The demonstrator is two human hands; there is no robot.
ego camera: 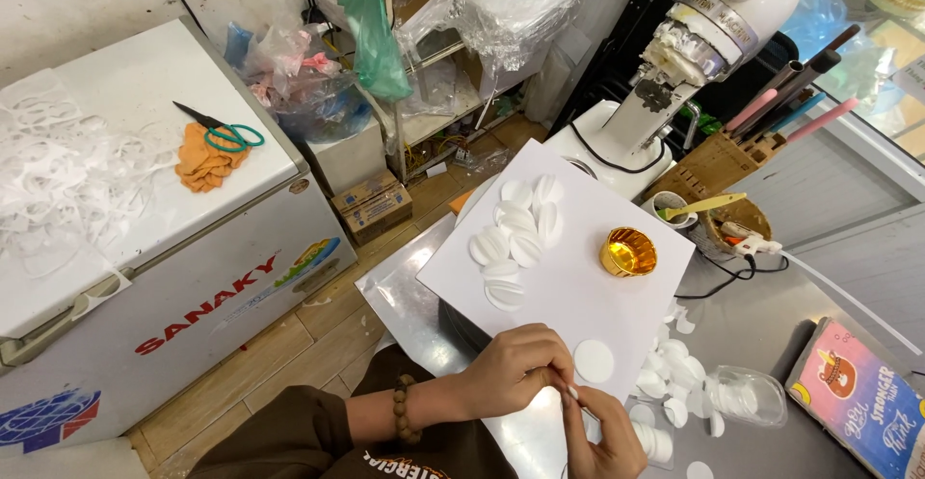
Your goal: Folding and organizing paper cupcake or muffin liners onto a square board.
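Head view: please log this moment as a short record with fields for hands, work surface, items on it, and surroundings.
left hand: fingers curled, pinching something small against the right hand; what it is cannot be told
right hand: fingertips meeting the left hand
work surface: white board on a metal table
on board: pile of white paper discs, single white disc, gold foil cup
beside board: loose white discs, clear plastic cup on its side
surroundings: chest freezer with scissors; stand mixer
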